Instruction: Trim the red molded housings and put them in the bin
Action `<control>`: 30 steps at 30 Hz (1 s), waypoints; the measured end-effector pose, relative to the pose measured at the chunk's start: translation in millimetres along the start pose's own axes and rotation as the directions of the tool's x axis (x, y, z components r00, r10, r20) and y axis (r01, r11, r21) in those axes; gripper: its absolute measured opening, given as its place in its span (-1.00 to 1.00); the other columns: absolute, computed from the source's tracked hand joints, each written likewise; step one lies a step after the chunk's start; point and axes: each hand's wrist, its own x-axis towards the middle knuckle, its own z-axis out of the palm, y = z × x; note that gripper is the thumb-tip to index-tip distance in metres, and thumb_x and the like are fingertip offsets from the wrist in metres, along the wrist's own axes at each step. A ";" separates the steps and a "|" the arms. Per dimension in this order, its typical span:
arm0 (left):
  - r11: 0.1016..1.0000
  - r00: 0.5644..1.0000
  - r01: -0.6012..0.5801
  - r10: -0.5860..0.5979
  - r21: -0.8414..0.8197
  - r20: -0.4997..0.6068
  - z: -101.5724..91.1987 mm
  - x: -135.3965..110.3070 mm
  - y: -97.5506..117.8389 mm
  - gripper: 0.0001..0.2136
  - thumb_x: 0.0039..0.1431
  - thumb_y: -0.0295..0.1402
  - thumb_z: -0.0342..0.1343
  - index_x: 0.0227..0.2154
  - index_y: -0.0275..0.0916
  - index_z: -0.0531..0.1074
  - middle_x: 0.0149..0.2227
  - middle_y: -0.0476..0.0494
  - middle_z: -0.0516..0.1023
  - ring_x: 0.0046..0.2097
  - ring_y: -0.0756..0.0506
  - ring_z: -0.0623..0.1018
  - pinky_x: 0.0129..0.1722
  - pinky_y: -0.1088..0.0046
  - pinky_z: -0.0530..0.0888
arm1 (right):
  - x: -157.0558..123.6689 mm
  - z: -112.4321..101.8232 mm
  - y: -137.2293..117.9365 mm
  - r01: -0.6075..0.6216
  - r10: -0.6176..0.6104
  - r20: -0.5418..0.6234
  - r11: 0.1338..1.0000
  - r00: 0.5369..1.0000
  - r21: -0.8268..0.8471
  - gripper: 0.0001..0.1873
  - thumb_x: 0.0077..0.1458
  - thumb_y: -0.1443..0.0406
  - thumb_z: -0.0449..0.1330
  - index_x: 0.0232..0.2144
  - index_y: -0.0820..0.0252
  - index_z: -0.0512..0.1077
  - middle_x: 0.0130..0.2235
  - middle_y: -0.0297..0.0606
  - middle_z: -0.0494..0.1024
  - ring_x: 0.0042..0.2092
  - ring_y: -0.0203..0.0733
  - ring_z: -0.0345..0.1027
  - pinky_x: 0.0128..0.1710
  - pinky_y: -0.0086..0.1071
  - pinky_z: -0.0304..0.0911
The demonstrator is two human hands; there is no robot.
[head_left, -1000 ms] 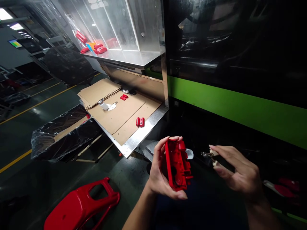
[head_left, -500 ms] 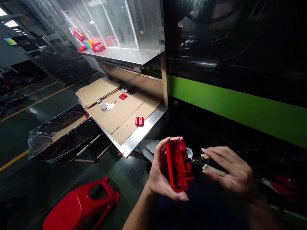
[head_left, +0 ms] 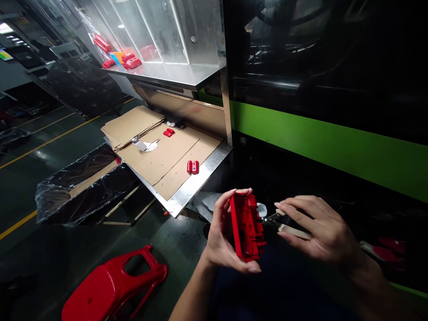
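Observation:
My left hand [head_left: 222, 238] grips a red moulded plastic part [head_left: 246, 226], held upright with its ribbed inner side facing right. My right hand [head_left: 321, 232] pinches a small hand tool [head_left: 284, 225] with pale handles, possibly cutters, and its metal tip touches the right edge of the red part. Both hands are low in the picture, in front of a dark machine.
A steel table [head_left: 195, 185] covered with cardboard sheets [head_left: 160, 154] holds small red parts [head_left: 193, 166] and a white item [head_left: 143, 145]. A red plastic stool [head_left: 110, 287] stands on the floor at lower left. A black-wrapped box [head_left: 83, 183] sits left. A green-striped machine [head_left: 327, 147] fills the right.
My right hand has moved left with the tool, from apart to its tip touching the red part. The left hand has stayed nearly still.

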 end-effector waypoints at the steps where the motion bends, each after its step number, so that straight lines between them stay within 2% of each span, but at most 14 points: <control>1: 1.000 1.000 0.003 -0.003 0.006 -0.007 0.4 -0.2 0.2 0.06 -0.34 0.08 0.51 0.26 -0.12 0.18 0.19 -0.37 0.34 0.26 -0.47 0.35 0.28 -0.06 0.32 | -0.2 -0.7 0.3 0.003 -0.003 0.011 1.000 1.000 -0.016 -0.49 0.09 0.20 0.34 0.04 0.37 0.42 -0.08 0.01 0.53 -0.05 0.01 0.39 -0.11 -0.12 0.33; 5: 1.000 1.000 0.020 -0.020 0.020 -0.021 0.4 -0.3 -0.1 0.05 -0.33 0.10 0.49 0.25 -0.11 0.18 0.20 -0.39 0.34 0.26 -0.47 0.35 0.23 -0.05 0.38 | -0.9 -1.7 2.9 0.032 -0.031 0.029 0.999 0.999 -0.032 -0.54 0.10 0.21 0.34 0.00 0.33 0.43 -0.12 -0.05 0.54 -0.11 -0.03 0.40 -0.16 -0.18 0.30; 9: 0.999 0.999 0.028 -0.027 0.041 -0.020 -2.7 -0.3 -1.9 0.05 -0.34 0.04 0.52 0.25 -0.12 0.19 0.19 -0.39 0.35 0.26 -0.47 0.35 0.27 -0.10 0.32 | -0.3 3.1 6.5 0.040 -0.041 0.044 0.999 0.998 0.035 -0.60 0.12 0.26 0.33 -0.03 0.32 0.43 -0.17 -0.10 0.54 -0.19 -0.11 0.38 -0.22 -0.23 0.30; 12: 0.999 0.998 0.046 -0.045 0.022 -0.037 -4.5 -0.7 -2.9 0.04 -0.34 0.06 0.52 0.25 -0.13 0.20 0.19 -0.39 0.36 0.26 -0.50 0.33 0.29 -0.17 0.26 | -1.8 10.4 4.5 -0.003 0.003 -0.001 0.988 1.000 0.152 -0.63 0.12 0.30 0.33 -0.03 0.30 0.43 -0.22 -0.14 0.54 -0.22 -0.17 0.35 -0.25 -0.29 0.33; 15: 0.999 0.999 0.014 -0.015 -0.032 -0.038 -4.2 -1.0 -3.2 0.04 -0.34 0.09 0.50 0.25 -0.12 0.21 0.19 -0.36 0.36 0.26 -0.53 0.33 0.30 -0.20 0.23 | -6.5 19.6 -4.8 -0.100 0.126 -0.053 0.934 0.991 0.342 -0.69 0.17 0.24 0.28 -0.06 0.26 0.47 -0.23 -0.17 0.54 -0.23 -0.20 0.36 -0.26 -0.33 0.35; 17: 0.999 0.999 -0.012 0.010 -0.045 -0.045 -2.9 -0.9 -2.8 0.05 -0.35 0.08 0.51 0.25 -0.12 0.22 0.19 -0.34 0.37 0.26 -0.53 0.34 0.31 -0.19 0.24 | -11.0 27.0 -13.2 -0.218 0.278 -0.059 0.851 0.959 0.478 -0.69 0.23 0.13 0.22 -0.10 0.22 0.51 -0.25 -0.19 0.53 -0.25 -0.21 0.38 -0.29 -0.36 0.36; 18: 0.999 0.998 -0.013 0.011 -0.047 -0.056 -2.2 -0.9 -2.4 0.05 -0.36 0.09 0.50 0.25 -0.11 0.22 0.19 -0.34 0.37 0.26 -0.52 0.34 0.30 -0.20 0.24 | -13.4 31.1 -17.0 -0.283 0.375 -0.061 0.786 0.925 0.549 -0.67 0.24 0.08 0.19 -0.12 0.19 0.52 -0.26 -0.20 0.52 -0.26 -0.22 0.39 -0.30 -0.37 0.37; 21: 0.997 0.994 0.031 -0.038 -0.073 -0.102 -0.4 -1.1 -1.2 0.01 -0.32 0.15 0.46 0.24 -0.06 0.23 0.19 -0.31 0.37 0.26 -0.52 0.34 0.30 -0.23 0.23 | -19.8 42.7 -23.6 -0.390 0.637 -0.004 0.478 0.771 0.787 -0.65 0.30 0.07 0.07 -0.10 0.11 0.52 -0.27 -0.22 0.52 -0.28 -0.23 0.43 -0.32 -0.40 0.41; 23: 0.990 0.991 0.066 -0.080 -0.124 -0.110 -0.3 -1.6 -1.9 -0.02 -0.29 0.17 0.44 0.23 -0.03 0.23 0.21 -0.29 0.35 0.28 -0.52 0.32 0.31 -0.23 0.21 | -22.0 46.2 -23.1 -0.384 0.707 0.057 0.314 0.705 0.868 -0.62 0.34 0.12 -0.03 -0.05 0.12 0.50 -0.20 -0.18 0.55 -0.24 -0.20 0.47 -0.25 -0.36 0.46; 24: 0.985 0.991 0.073 -0.089 -0.155 -0.101 -0.7 -1.9 -3.0 -0.02 -0.28 0.17 0.44 0.23 -0.03 0.23 0.23 -0.29 0.33 0.28 -0.52 0.31 0.31 -0.22 0.21 | -22.1 45.6 -22.0 -0.395 0.710 0.081 0.290 0.700 0.872 -0.60 0.35 0.14 -0.06 -0.02 0.13 0.49 -0.16 -0.16 0.56 -0.19 -0.17 0.49 -0.18 -0.33 0.47; 25: 0.980 0.992 0.075 -0.092 -0.183 -0.088 -1.0 -2.2 -4.5 -0.02 -0.28 0.16 0.44 0.24 -0.02 0.22 0.24 -0.30 0.32 0.29 -0.51 0.30 0.31 -0.21 0.20 | -21.3 43.1 -20.7 -0.420 0.702 0.092 0.311 0.706 0.852 -0.60 0.35 0.14 -0.06 0.02 0.13 0.47 -0.11 -0.14 0.57 -0.12 -0.13 0.50 -0.11 -0.30 0.47; 26: 0.975 0.993 0.074 -0.091 -0.208 -0.075 -1.3 -2.6 -6.4 -0.01 -0.27 0.14 0.45 0.25 -0.02 0.21 0.25 -0.30 0.31 0.29 -0.51 0.29 0.32 -0.19 0.20 | -19.6 39.0 -19.8 -0.452 0.690 0.087 0.368 0.719 0.813 -0.60 0.34 0.14 -0.04 0.05 0.12 0.45 -0.06 -0.14 0.57 -0.05 -0.11 0.49 -0.05 -0.30 0.46; 28: 0.967 0.993 0.082 -0.100 -0.240 -0.063 -0.8 -3.7 -10.3 -0.01 -0.27 0.09 0.48 0.26 -0.01 0.18 0.26 -0.30 0.28 0.30 -0.50 0.29 0.32 -0.17 0.20 | -13.3 27.1 -19.9 -0.513 0.651 0.076 0.515 0.756 0.686 -0.62 0.31 0.13 0.04 0.09 0.05 0.42 0.01 -0.20 0.55 0.04 -0.11 0.46 0.02 -0.33 0.42; 30: 0.963 0.989 0.100 -0.124 -0.248 -0.084 1.6 -5.5 -13.3 0.01 -0.28 0.04 0.50 0.27 -0.01 0.17 0.28 -0.32 0.26 0.29 -0.48 0.31 0.32 -0.14 0.21 | -3.3 14.4 -23.4 -0.525 0.592 0.057 0.660 0.804 0.538 -0.63 0.28 0.11 0.12 0.09 0.01 0.42 0.05 -0.26 0.52 0.06 -0.17 0.43 0.03 -0.39 0.39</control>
